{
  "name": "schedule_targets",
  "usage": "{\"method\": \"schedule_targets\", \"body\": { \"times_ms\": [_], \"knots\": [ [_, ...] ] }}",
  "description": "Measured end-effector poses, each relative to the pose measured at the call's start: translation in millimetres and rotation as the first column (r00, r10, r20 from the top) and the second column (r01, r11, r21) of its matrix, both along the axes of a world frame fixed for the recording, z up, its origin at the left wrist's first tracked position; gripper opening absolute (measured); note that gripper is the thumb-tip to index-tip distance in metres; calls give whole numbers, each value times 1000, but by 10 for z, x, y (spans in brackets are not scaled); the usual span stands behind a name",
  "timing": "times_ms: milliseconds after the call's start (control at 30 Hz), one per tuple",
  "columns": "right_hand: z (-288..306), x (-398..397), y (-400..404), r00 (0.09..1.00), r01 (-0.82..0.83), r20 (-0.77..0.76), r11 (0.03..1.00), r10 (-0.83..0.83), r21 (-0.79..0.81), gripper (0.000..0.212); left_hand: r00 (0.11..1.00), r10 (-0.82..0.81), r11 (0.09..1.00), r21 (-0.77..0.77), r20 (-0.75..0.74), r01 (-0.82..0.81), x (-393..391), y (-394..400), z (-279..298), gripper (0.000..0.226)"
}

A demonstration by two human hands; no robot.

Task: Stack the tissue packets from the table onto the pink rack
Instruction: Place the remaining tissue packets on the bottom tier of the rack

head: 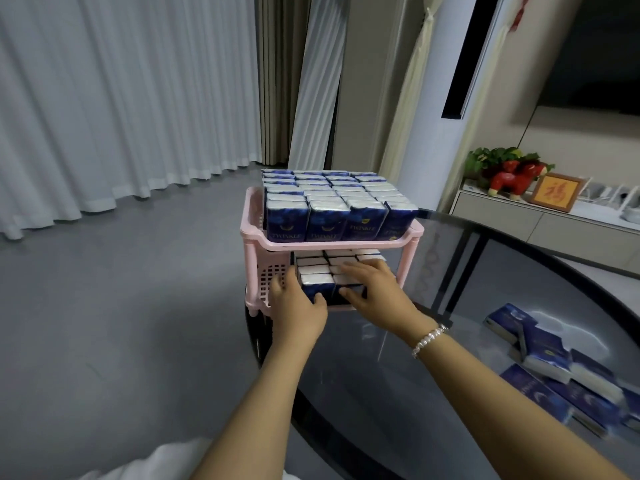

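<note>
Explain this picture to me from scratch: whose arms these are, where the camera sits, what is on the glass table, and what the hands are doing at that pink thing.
There is no machine here. A person wears a camera on the head, looking forward and down, so the two bare arms reaching out are the wearer's own. This is the only view.

The pink rack has two shelves and stands at the edge of a dark glass table. Its top shelf is packed with upright blue tissue packets. The lower shelf holds more packets, and both hands are in there: the left hand and the right hand, which has a bead bracelet on its wrist, curl their fingers around the front packets, apparently setting them in place.

A loose pile of packets lies on the table at the right, not yet stacked.
</note>
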State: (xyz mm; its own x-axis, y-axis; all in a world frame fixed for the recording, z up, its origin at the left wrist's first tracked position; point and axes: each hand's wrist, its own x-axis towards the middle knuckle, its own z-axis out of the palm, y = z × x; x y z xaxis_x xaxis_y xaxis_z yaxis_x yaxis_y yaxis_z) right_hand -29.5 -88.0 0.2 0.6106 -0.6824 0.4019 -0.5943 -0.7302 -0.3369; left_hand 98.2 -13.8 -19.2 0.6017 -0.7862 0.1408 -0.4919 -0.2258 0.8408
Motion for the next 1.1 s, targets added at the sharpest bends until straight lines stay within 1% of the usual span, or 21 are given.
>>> {"method": "schedule_targets", "body": {
  "times_ms": [67, 133, 200, 267, 300, 367, 467, 600, 667, 767, 867, 1000, 1100],
  "knots": [
    [-34, -160, 108, 996, 36, 87, 999, -34, -14, 43, 991, 70, 995, -84, 113, -60, -137, 103, 38, 63],
    [-50, -335, 241, 988, 69, 139, 998, -69, 4, 40, 970, 97, 981, -187, 222, -55, -293, 171, 48, 53],
    [-68, -525, 383, 979, 114, 166, 993, -119, 36, 38, 968, 61, 977, -214, 243, -8, -475, 219, 23, 45],
    [-124, -738, 523, 966, 185, 169, 979, -197, 82, 37, 977, -62, 988, -125, 206, 89, -681, 276, 1, 41],
    [-166, -851, 590, 957, 224, 163, 969, -239, 102, 36, 972, -131, 987, -66, 194, 146, -781, 294, -15, 39],
    [-252, -1059, 710, 936, 301, 156, 946, -317, 118, 34, 960, -230, 973, 4, 159, 232, -953, 295, -59, 35],
    [-346, -1351, 849, 888, 412, 175, 904, -426, 112, 32, 931, -355, 935, 60, 85, 350, -1178, 265, -118, 30],
    [-418, -1699, 976, 806, 550, 214, 832, -552, 75, 29, 856, -516, 849, 151, 35, 506, -1457, 213, -205, 27],
    [-456, -1865, 1016, 758, 614, 237, 788, -607, 56, 28, 825, -564, 818, 165, 37, 551, -1596, 188, -220, 30],
    [-509, -2083, 1047, 696, 683, 243, 728, -676, 68, 30, 785, -619, 775, 183, 27, 605, -1802, 139, -226, 36],
    [-554, -2227, 1045, 646, 720, 224, 680, -729, 138, 35, 761, -649, 746, 188, -9, 638, -1976, 94, -232, 42],
    [-587, -2292, 1053, 634, 704, 167, 653, -755, 280, 45, 747, -665, 727, 214, -17, 653, -2143, 16, -272, 47],
    [-594, -2275, 1050, 630, 663, 232, 669, -741, 336, 40, 745, -661, 724, 186, -88, 664, -2207, -52, -308, 44]
  ]
}}
